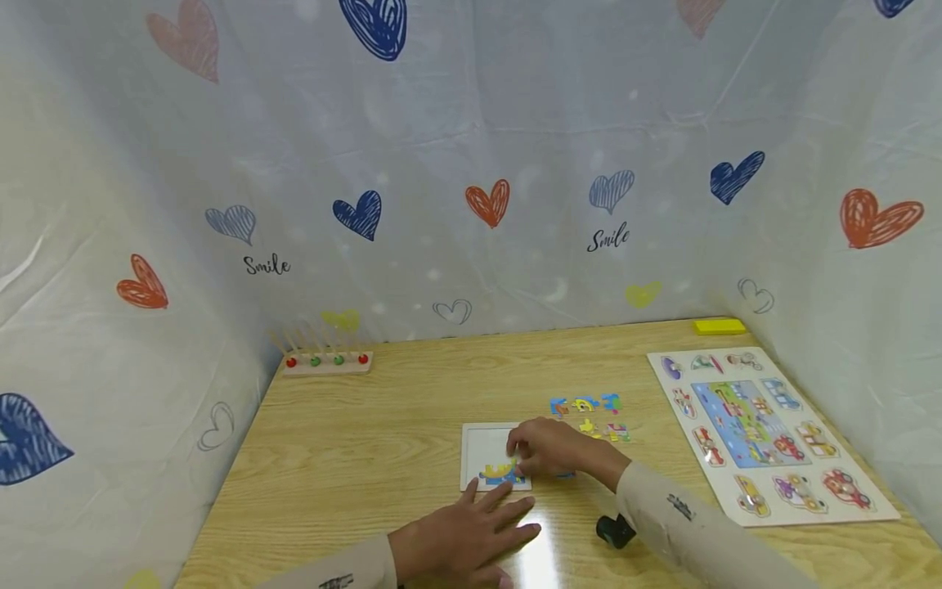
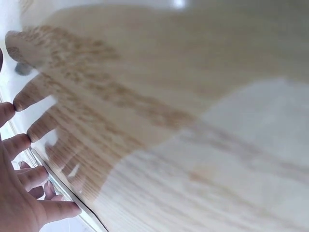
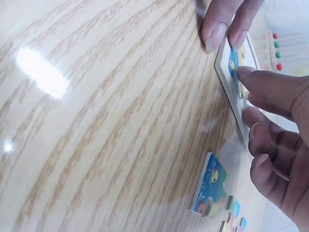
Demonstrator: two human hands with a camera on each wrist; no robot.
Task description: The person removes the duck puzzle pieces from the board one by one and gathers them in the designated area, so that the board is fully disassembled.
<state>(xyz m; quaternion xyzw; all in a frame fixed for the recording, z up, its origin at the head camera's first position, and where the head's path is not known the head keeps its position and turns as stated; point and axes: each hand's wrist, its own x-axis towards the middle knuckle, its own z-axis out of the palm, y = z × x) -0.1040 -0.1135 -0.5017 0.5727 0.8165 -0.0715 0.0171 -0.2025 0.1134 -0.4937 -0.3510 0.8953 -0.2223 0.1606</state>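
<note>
A white square puzzle tray point(image 1: 495, 433) lies on the table, with joined blue and yellow jigsaw pieces point(image 1: 497, 473) along its near edge. My right hand point(image 1: 552, 448) is over the tray's right side, fingers curled. In the right wrist view, its thumb point(image 3: 270, 87) and fingers pinch a small jigsaw piece point(image 3: 242, 90) down at the row; the fingers hide part of it. My left hand point(image 1: 474, 528) has its fingers spread, the fingertips touching the tray's near edge. Just right of the tray lies a loose blue jigsaw piece point(image 3: 210, 182).
More loose jigsaw pieces point(image 1: 589, 404) lie beyond my right hand. A large picture puzzle board point(image 1: 765, 433) occupies the right side, with a yellow block point(image 1: 719, 326) behind it. At the back left stands a wooden peg rack point(image 1: 327, 368) with red and green beads.
</note>
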